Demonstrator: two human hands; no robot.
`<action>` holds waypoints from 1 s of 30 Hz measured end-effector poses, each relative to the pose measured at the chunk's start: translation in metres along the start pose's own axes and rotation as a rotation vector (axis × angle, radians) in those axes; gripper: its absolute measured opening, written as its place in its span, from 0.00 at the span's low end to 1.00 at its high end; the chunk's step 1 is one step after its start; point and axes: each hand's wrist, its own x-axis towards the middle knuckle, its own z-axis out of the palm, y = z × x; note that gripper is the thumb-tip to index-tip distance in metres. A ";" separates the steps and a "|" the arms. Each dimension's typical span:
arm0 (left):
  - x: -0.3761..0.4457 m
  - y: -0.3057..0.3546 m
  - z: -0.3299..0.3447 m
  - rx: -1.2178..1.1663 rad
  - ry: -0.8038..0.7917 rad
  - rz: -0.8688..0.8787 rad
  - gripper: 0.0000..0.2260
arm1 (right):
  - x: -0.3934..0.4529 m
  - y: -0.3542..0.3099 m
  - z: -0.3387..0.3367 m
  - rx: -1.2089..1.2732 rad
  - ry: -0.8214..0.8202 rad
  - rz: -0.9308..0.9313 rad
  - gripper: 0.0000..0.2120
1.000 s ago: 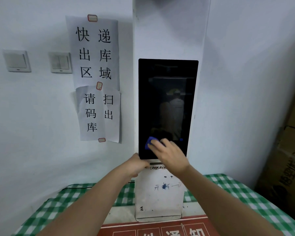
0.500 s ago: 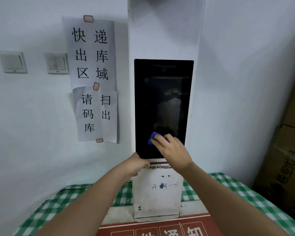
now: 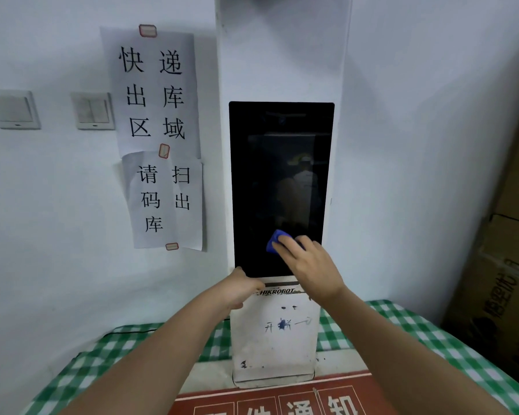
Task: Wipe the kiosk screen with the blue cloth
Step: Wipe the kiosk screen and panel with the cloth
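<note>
1. The wall [image 3: 417, 145] is the biggest thing. It is pale and flat, and the tall white kiosk [image 3: 277, 339] stands right against it, so the kiosk has something firm behind it.
2. The table [image 3: 402, 333] has a green and white checked cover. The kiosk stands on it at the far side, which lifts the screen up where arms can reach.
3. Brown boxes [image 3: 501, 280] lean at the far right, well apart from the work.
4. The kiosk screen [image 3: 279, 175] is dark and shiny. It faces the person, so it is easy to rub.
5. Two paper signs [image 3: 159, 139] are taped to the wall just left of the kiosk, next to two light switches [image 3: 93, 110].
6. The left hand [image 3: 237, 290] rests at the screen's bottom left corner. Its fingers look curled against the kiosk edge, I think to keep the kiosk from wobbling. I cannot tell how tight the grip is.
7. The right hand [image 3: 309, 265] is low on the screen. Its fingers lie mostly straight and press down flat, so the rub is even.
8. The blue cloth [image 3: 274, 242] is bunched under those fingertips, touching the glass near the bottom middle. Only its left part peeks out. Most of the screen above probably needs wiping too.
</note>
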 end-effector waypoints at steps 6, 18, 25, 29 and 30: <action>0.009 -0.007 0.003 -0.014 0.076 -0.036 0.29 | -0.024 -0.007 0.021 0.042 -0.045 -0.011 0.35; 0.015 -0.001 0.004 -0.074 0.177 -0.021 0.42 | -0.022 0.021 0.006 0.001 0.056 0.032 0.35; 0.014 0.006 0.009 -0.108 0.228 -0.014 0.43 | -0.039 0.029 0.010 -0.063 -0.032 -0.116 0.33; 0.016 0.006 0.012 -0.109 0.228 -0.025 0.43 | -0.023 0.045 -0.001 -0.050 0.100 0.022 0.32; 0.017 0.005 0.012 -0.112 0.226 -0.025 0.44 | -0.025 0.045 0.000 -0.046 0.104 0.036 0.33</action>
